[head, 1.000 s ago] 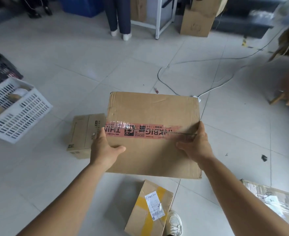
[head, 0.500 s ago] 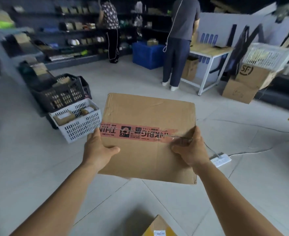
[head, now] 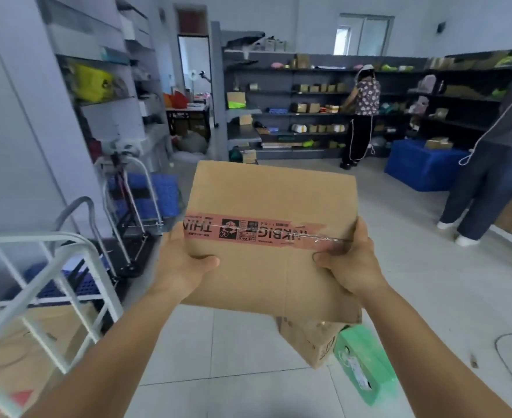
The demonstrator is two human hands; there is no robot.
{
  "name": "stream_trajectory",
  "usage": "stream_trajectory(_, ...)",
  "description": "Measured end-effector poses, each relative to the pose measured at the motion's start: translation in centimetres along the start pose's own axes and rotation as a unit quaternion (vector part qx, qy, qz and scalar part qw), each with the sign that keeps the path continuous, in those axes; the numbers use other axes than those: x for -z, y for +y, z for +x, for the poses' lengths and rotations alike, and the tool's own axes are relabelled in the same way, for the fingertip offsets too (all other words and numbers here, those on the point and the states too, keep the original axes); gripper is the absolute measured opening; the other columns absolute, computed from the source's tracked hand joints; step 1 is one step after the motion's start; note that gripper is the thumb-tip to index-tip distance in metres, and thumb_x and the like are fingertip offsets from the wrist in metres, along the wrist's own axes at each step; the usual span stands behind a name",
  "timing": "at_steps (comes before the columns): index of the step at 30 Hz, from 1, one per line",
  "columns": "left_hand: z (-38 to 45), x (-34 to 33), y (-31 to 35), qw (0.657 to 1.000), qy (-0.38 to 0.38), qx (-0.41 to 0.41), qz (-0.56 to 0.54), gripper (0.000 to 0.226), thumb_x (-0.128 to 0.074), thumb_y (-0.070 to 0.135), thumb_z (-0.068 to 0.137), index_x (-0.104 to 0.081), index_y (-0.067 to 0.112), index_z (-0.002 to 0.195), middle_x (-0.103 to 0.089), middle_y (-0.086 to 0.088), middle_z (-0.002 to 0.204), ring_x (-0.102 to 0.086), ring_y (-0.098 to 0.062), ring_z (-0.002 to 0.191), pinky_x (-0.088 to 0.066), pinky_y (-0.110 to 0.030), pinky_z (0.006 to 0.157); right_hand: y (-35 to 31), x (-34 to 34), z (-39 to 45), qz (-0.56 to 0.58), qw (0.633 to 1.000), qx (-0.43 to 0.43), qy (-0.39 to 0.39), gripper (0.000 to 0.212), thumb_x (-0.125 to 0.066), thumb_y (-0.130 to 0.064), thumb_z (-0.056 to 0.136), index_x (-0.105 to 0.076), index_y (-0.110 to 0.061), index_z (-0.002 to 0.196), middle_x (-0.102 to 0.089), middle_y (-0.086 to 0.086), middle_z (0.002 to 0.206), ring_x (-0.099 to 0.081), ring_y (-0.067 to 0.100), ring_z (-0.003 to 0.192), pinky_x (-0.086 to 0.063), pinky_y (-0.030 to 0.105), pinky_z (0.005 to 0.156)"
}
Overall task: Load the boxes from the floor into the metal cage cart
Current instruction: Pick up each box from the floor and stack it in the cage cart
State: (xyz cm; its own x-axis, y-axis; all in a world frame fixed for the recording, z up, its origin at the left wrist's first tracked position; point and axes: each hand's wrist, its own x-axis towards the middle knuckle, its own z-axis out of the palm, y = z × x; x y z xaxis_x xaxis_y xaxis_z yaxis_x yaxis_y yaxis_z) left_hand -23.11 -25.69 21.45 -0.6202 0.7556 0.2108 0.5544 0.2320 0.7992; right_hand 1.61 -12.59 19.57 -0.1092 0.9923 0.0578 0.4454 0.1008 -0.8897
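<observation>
A flat cardboard box, sealed across its top with a strip of red printed tape, is held up in the air in front of the person, above the tiled floor. The left hand grips the box's left edge, thumb curled over the top face and the other fingers hidden underneath. The right hand grips the right edge the same way, its thumb lying on the top just below the tape's torn end. The box is roughly level, tilted slightly away.

At the lower left stands the metal cage cart, its white bars blurred, with cardboard showing inside it (how many boxes cannot be told). Beside the cart, further back, is a folding hand trolley with a blue deck.

On the floor just under the held box's near right corner sits 1 smaller cardboard box, touching a green-wrapped parcel. A blue crate sits by the far shelves, where 2 people stand, 1 in a patterned top and 1 at the right edge in dark trousers.
</observation>
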Motion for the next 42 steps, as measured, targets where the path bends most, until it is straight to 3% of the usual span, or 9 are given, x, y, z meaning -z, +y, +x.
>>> stream_trajectory(5, -1.2, 8.1, -3.2, 0.995, 0.090, 0.034, 0.009, 0.064, -0.078, 0.017, 0.070, -0.046, 0.022, 0.126, -0.043, 0.001, 0.114, -0.048, -0.021, 0.107, -0.040, -0.035, 0.094, -6.4, -5.8, -1.8, 0.012, 0.996, 0.058, -0.066, 0.107, -0.071, -0.041, 0.047, -0.022, -0.038, 0.142, -0.040, -0.005, 0.129, -0.045, 0.030, 0.121, -0.044, 0.052, 0.100)
stream_trajectory(13, -3.5, 22.5, -9.5, 0.973, 0.208, 0.087, 0.052, 0.070, -0.080, 0.023, 0.071, -0.043, 0.020, 0.131, -0.043, 0.001, 0.112, -0.052, -0.024, 0.109, -0.040, -0.037, 0.097, -16.3, -18.7, -6.7, 0.045, 0.978, 0.134, -0.151, 0.112, -0.078, -0.047, 0.042, -0.023, -0.043, 0.139, -0.044, -0.005, 0.133, -0.048, 0.029, 0.121, -0.049, 0.055, 0.094)
stream_trajectory(19, -5.8, 33.1, -15.9, 0.954, 0.271, 0.115, 0.062, 0.073, -0.081, 0.024, 0.070, -0.043, 0.022, 0.132, -0.043, 0.001, 0.114, -0.049, -0.023, 0.113, -0.039, -0.038, 0.103, -22.7, -28.3, -12.5, 0.072, 0.959, 0.182, -0.205, 0.098, -0.082, -0.020, 0.071, -0.021, -0.038, 0.145, -0.036, -0.006, 0.129, -0.042, 0.016, 0.113, -0.045, 0.045, 0.098)
stream_trajectory(23, -7.4, 39.0, -20.2, 0.940, 0.309, 0.134, 0.057, 0.070, -0.082, 0.022, 0.068, -0.046, 0.021, 0.129, -0.045, -0.001, 0.115, -0.049, -0.024, 0.114, -0.039, -0.040, 0.104, -26.1, -34.7, -16.5, 0.084, 0.943, 0.209, -0.244, 0.078, -0.083, -0.017, 0.066, -0.037, -0.033, 0.127, -0.044, -0.001, 0.125, -0.051, 0.019, 0.106, -0.050, 0.046, 0.092)
stream_trajectory(25, -8.2, 41.5, -22.2, 0.932, 0.327, 0.149, 0.056, 0.071, -0.083, 0.021, 0.068, -0.046, 0.022, 0.129, -0.045, 0.000, 0.115, -0.050, -0.022, 0.112, -0.041, -0.040, 0.102, -27.5, -37.7, -18.4, 0.090, 0.934, 0.217, -0.268, 0.082, -0.082, -0.023, 0.060, -0.037, -0.032, 0.128, -0.047, 0.000, 0.123, -0.054, 0.022, 0.108, -0.052, 0.049, 0.091)
stream_trajectory(30, -10.3, 45.9, -26.2, 0.911, 0.364, 0.181, 0.072, 0.066, -0.082, 0.019, 0.069, -0.047, 0.019, 0.126, -0.042, 0.001, 0.109, -0.046, -0.018, 0.101, -0.040, -0.037, 0.098, -30.2, -43.9, -21.8, 0.070, 0.915, 0.230, -0.325, 0.089, -0.081, -0.021, 0.067, -0.029, -0.035, 0.139, -0.043, -0.004, 0.128, -0.051, 0.022, 0.116, -0.050, 0.046, 0.094)
stream_trajectory(32, -10.9, 47.0, -27.8, 0.901, 0.376, 0.199, 0.081, 0.066, -0.083, 0.021, 0.068, -0.048, 0.019, 0.124, -0.043, 0.001, 0.110, -0.049, -0.022, 0.106, -0.041, -0.040, 0.098, -31.0, -46.0, -22.9, 0.056, 0.907, 0.229, -0.349, 0.087, -0.082, -0.022, 0.067, -0.030, -0.035, 0.136, -0.044, -0.007, 0.123, -0.052, 0.020, 0.112, -0.051, 0.042, 0.091)
stream_trajectory(38, -10.9, 48.1, -32.1, 0.878, 0.395, 0.258, 0.074, 0.071, -0.083, 0.022, 0.068, -0.046, 0.013, 0.128, -0.040, -0.001, 0.111, -0.049, -0.026, 0.113, -0.041, -0.040, 0.100, -32.4, -52.6, -23.6, 0.019, 0.879, 0.226, -0.420, 0.113, -0.080, -0.036, 0.054, -0.017, -0.039, 0.147, -0.046, -0.006, 0.140, -0.052, 0.021, 0.120, -0.048, 0.047, 0.100)
stream_trajectory(42, -8.8, 47.9, -35.1, 0.869, 0.386, 0.300, 0.077, 0.068, -0.083, 0.027, 0.069, -0.046, 0.013, 0.125, -0.041, -0.001, 0.112, -0.049, -0.027, 0.113, -0.042, -0.043, 0.101, -32.4, -57.6, -21.6, -0.019, 0.869, 0.209, -0.448, 0.084, -0.081, -0.023, 0.071, -0.031, -0.029, 0.138, -0.054, -0.003, 0.130, -0.056, 0.023, 0.114, -0.048, 0.045, 0.098)
